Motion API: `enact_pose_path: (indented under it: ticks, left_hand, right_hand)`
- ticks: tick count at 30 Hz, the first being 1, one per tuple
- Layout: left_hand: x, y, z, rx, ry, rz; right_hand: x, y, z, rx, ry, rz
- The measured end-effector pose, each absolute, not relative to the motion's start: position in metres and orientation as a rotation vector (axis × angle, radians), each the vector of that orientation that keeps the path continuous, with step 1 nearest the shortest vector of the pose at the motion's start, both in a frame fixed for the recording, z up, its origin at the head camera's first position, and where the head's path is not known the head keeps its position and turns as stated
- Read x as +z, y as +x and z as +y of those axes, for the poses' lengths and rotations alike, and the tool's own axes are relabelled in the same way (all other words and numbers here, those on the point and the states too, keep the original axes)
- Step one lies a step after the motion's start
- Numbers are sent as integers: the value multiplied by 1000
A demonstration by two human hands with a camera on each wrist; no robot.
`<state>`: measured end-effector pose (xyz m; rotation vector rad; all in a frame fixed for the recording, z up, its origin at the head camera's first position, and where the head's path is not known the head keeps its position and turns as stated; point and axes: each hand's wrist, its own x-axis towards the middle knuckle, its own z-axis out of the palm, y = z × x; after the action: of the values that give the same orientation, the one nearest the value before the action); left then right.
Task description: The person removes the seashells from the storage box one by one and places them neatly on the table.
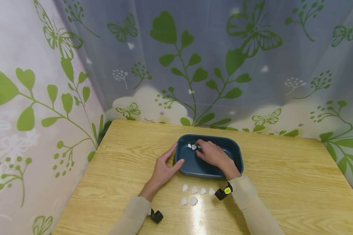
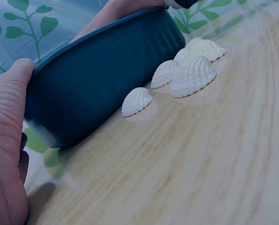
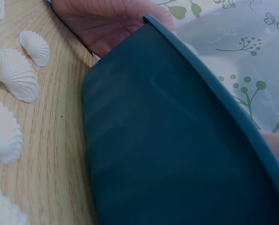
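A dark blue plastic basin [image 1: 206, 175] stands on the table, with a few small white seashells [image 1: 189, 145] at its far left inside. My left hand [image 1: 161, 169] rests against the basin's left end, fingers straight along the outer wall and thumb at the near rim. Over the near right rim, my right hand [image 1: 213, 154] reaches inside. Its curled forefinger and thumb pinch at a small pale shell beside the others; the fingers partly hide it. Several ribbed white seashells [image 2: 193, 77] lie on the table before the basin, in two short rows.
The wooden table [image 1: 129, 143] carries the basin near its back edge. Behind it and to the left hang curtains [image 1: 194, 65] printed with green leaves and butterflies. Small black cameras [image 1: 157, 216] sit at both wrists, the right one close beside the table shells.
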<state>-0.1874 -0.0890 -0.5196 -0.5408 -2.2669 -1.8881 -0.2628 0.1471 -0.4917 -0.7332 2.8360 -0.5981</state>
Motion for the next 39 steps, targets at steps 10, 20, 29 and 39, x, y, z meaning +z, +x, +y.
enact_pose_path:
  ticks: [10,20,29,39]
  left_hand:
    - [-519,-187,-89,-1873,-547,-2253]
    - [-520,-187,-88,-1881,-542,-2256]
    - [-520,-187,-89,-1881,-541,-2258]
    - [-551,-202,-90,-1848,-536,-2275]
  right_hand:
    - [-492,-262,147,-585,-773,2799]
    - [-493,-261,146,-563,-738,2808]
    - [-492,-260,146,-560,-742,2814]
    - [-488,-252,149,-595,-789,2739]
